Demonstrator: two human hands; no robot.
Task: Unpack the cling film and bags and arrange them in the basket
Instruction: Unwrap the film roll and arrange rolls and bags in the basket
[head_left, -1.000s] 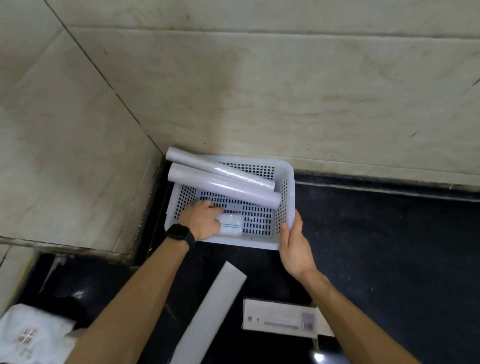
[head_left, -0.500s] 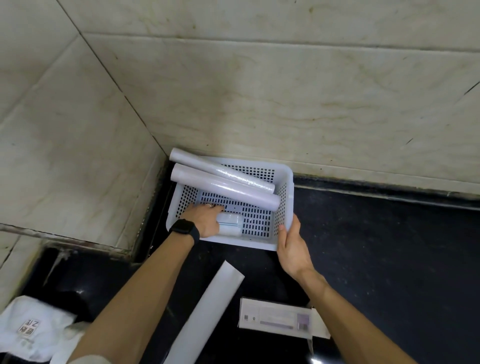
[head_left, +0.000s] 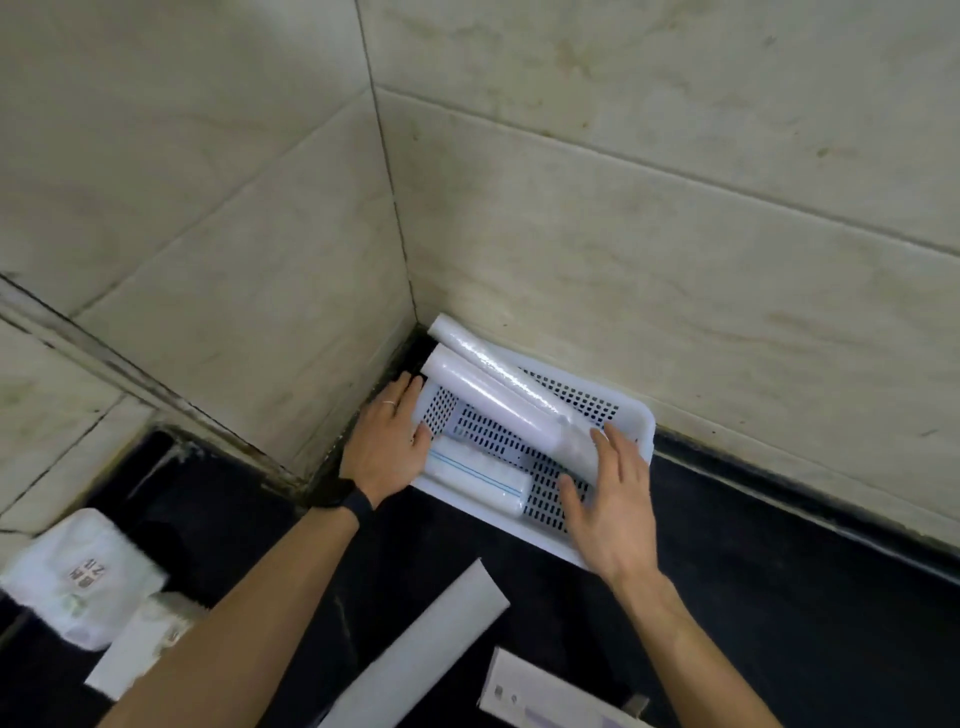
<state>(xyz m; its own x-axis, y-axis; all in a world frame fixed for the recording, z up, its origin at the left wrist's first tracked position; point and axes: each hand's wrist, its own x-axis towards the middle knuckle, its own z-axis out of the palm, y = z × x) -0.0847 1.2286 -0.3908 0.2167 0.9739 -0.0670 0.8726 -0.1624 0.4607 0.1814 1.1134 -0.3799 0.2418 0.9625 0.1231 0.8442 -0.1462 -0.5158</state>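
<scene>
1. Head view, setting. A white perforated basket sits on a black counter, pushed into the corner of two tiled walls. The camera has swung left since the earlier frames, so the basket now runs slantwise across the picture.
2. Head view, contents. Two long rolls of cling film lie lengthwise in the basket, side by side. The back roll and the front roll both stick out over the left rim, as before. A short roll of bags, marked with thin blue lines, lies on the basket floor along the near wall. It is now uncovered.
3. Head view, left hand. The left hand has left the short roll, which it covered half a second ago. It now lies flat against the outside of the basket's left wall. The fingers are straight and hold nothing. A ring and a black watch are visible.
4. Head view, right hand. The right hand has let go of the near right corner of the rim. It is now over the right part of the basket, fingers spread and straight, gripping nothing. The fingertips are at the right end of the front roll; contact cannot be told.
5. Head view, remainder. On the near counter lie a flat white sleeve, a white box and, at far left, a white bag.
</scene>
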